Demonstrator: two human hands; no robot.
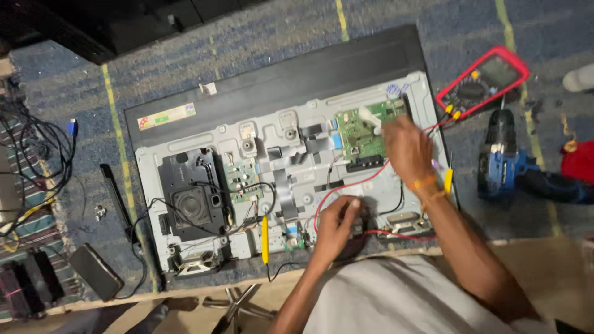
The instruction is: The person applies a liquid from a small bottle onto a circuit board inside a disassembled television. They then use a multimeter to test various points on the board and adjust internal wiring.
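Gripping a dark part at the near edge of the opened television back panel (185,139), our left hand (337,226) curls tight around it, with a red lead (346,188) looping out beside the knuckles. Our right hand (405,148) hovers over the green circuit board (362,130); we cannot tell whether its fingers pinch anything, since they are blurred. On the panel's black upper strip sits a long pale sticker with red and green patches (167,115). A red multimeter (484,80) lies beyond the panel's right edge, a blue drill (504,162) just below it.
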